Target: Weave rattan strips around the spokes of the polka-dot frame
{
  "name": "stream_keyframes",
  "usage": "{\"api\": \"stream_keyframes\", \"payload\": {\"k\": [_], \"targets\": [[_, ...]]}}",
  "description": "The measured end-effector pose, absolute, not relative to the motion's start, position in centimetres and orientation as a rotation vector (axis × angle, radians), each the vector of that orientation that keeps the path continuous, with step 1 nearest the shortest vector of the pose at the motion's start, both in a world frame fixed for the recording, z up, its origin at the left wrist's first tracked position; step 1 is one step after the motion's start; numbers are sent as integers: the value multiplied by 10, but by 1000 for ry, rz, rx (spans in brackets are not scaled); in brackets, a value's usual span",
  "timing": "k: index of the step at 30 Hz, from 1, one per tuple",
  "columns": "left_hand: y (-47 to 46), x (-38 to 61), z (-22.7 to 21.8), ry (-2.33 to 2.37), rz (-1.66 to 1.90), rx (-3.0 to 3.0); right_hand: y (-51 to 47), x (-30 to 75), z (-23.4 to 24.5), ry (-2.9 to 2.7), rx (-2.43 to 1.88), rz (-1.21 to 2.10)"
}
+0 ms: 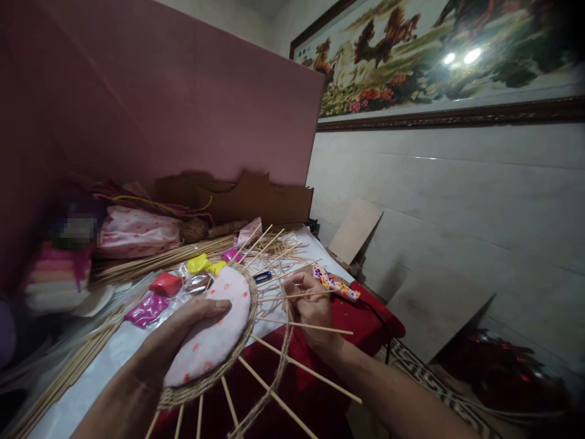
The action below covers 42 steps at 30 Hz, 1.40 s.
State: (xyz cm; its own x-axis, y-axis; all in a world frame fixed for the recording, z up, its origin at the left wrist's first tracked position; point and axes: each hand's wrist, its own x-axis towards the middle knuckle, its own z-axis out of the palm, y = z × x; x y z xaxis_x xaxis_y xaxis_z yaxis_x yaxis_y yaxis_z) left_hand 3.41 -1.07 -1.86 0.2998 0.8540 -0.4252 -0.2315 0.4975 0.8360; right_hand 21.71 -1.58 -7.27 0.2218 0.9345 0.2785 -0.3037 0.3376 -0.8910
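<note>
Flatly, the left hand (183,332) lies open on a pink-padded, twine-rimmed woven disc (228,305); the right hand (313,311) fingers pinch one radiating stick (326,293).

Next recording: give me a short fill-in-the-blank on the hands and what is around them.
1. The left hand lies flat on the padded disc, whose dotted fabric is pale ____.
2. The right hand pinches a stick above a ____ cloth.
3. The framed painting on the wall shows running ____.

Missing words: pink; red; horses.
</note>
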Motion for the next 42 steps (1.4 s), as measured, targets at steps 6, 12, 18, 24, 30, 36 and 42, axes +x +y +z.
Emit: {"api": "stream_keyframes", "payload": {"k": [6,12,18,24,30,36,42], "targets": [[-8,32,-20,1046,797,710,-15,217,-72,-976,-803,992],[-5,30,-24,1052,793,736,-14,216,-74,-953,-804,993],[-6,31,-23,1009,793,692,-15,215,-73,-949,-801,973],[-7,30,-23,1002,790,738,-15,215,-72,-959,-818,954],[-8,32,-24,1013,812,725,-15,216,-74,-939,-849,956],[-10,29,-23,1000,773,730,-15,217,-75,-945,-818,976],[-13,29,-20,980,755,696,-16,218,-77,-906,-744,1102]]}}
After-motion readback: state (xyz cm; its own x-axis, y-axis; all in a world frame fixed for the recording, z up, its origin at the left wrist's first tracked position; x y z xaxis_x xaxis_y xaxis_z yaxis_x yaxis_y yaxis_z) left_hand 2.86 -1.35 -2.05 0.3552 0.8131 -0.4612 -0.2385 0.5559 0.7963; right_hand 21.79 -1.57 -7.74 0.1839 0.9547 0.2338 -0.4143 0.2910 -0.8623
